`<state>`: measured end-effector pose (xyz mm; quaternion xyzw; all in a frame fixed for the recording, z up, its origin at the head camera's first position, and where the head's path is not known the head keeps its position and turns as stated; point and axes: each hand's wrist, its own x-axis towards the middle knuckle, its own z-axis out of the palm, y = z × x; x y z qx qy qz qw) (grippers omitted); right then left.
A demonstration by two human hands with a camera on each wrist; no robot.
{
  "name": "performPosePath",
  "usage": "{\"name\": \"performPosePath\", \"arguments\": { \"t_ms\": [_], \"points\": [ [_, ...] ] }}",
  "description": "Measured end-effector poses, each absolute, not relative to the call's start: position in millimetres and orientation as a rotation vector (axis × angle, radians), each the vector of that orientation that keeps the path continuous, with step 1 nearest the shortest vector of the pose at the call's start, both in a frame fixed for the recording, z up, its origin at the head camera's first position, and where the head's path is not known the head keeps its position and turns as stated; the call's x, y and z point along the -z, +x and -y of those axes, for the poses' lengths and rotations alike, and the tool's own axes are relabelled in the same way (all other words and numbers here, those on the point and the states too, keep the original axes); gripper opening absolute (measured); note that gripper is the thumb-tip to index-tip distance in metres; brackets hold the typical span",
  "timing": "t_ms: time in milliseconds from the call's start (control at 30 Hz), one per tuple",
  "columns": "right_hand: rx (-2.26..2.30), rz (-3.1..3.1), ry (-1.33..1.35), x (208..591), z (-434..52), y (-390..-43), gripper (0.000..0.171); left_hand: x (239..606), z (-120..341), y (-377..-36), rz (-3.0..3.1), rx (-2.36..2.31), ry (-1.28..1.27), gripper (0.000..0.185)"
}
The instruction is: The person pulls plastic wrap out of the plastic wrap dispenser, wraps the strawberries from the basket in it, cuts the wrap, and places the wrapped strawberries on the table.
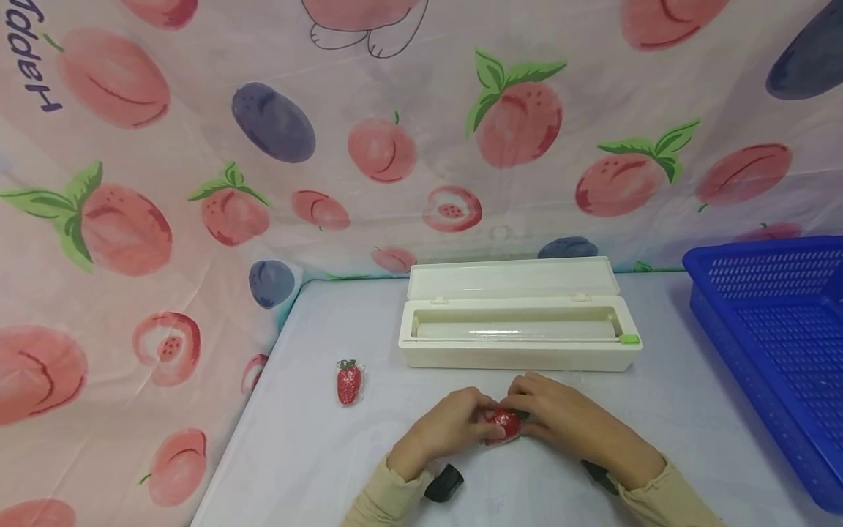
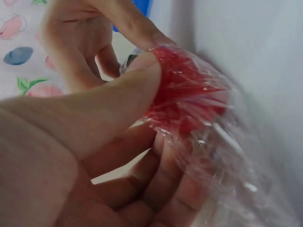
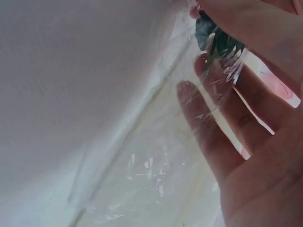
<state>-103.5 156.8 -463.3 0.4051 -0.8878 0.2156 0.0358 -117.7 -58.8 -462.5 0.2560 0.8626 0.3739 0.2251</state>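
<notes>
Both hands meet over the table in front of a white box, at a red strawberry [image 1: 506, 422] covered in clear plastic wrap. My left hand [image 1: 454, 421] pinches its red body, the thumb lying across it in the left wrist view; loose plastic wrap [image 2: 241, 165] trails off the far end. At the leafy end, my right hand [image 1: 560, 416] holds the strawberry and its film between thumb and fingertips. Green leaves [image 3: 217, 40] show through the film in the right wrist view, with the other fingers spread behind it. A second wrapped strawberry [image 1: 349, 383] lies to the left.
Behind the hands stands the white box [image 1: 520, 359], its lid [image 1: 514, 279] raised, with a roll of film [image 1: 520, 331] inside and a green slider [image 1: 629, 339] at the right end. A blue basket [image 1: 731, 395] sits at the right. Fruit-print cloth [image 1: 329, 168] hangs behind the table.
</notes>
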Motion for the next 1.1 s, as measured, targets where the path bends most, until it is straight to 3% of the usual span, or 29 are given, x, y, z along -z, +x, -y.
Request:
{"name": "performPosePath", "arguments": {
  "t_ms": [400,567,667,767,867,1100],
  "points": [
    [-0.544,2.441,1.104,437,-167,-108,0.059,447,73,-123,-2.205,-1.322,0.65,0.026],
    [-0.606,2.387,1.057,435,-170,-110,0.037,436,75,-122,-2.131,-1.457,0.658,0.027],
    [-0.649,2.407,0.993,436,-168,-108,0.041,431,74,-120,-2.093,-1.52,0.672,0.029],
    [-0.698,2.423,0.919,437,-166,-106,0.028,427,73,-118,-2.07,-1.582,0.711,0.03],
    [-0.784,2.423,0.871,439,-163,-104,0.039,424,72,-116,-2.07,-1.654,0.736,0.03],
    [-0.956,2.423,0.9,444,-152,-102,0.028,421,68,-112,-2.095,-1.798,0.672,0.035]
  ]
}}
